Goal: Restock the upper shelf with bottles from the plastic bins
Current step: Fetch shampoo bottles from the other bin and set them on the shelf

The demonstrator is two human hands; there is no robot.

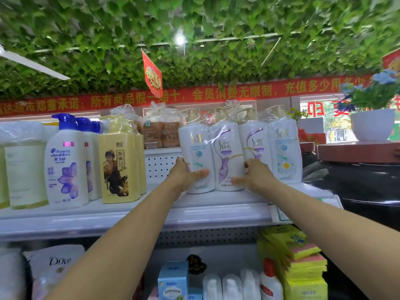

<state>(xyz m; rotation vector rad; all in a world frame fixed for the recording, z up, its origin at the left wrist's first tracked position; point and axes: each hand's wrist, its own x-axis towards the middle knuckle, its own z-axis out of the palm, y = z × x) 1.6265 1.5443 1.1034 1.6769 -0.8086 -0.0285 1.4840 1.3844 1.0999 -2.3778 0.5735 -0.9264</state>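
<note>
A ceiling of artificial green leaves (194, 22) spreads overhead, with a round lamp (180, 40) set in it, a red hanging sign (152, 74) below the lamp and a white fan blade (32, 63) at the far left. Along the far wall runs a red banner with yellow Chinese characters (194, 95), and at the right a white pot of blue flowers (372, 124) stands on a reddish box (357, 151). On the lower shelf lie a Dove pack (57, 259) at the left, a light blue carton (173, 278) in the middle and stacked yellow packets (292, 252) at the right.
</note>
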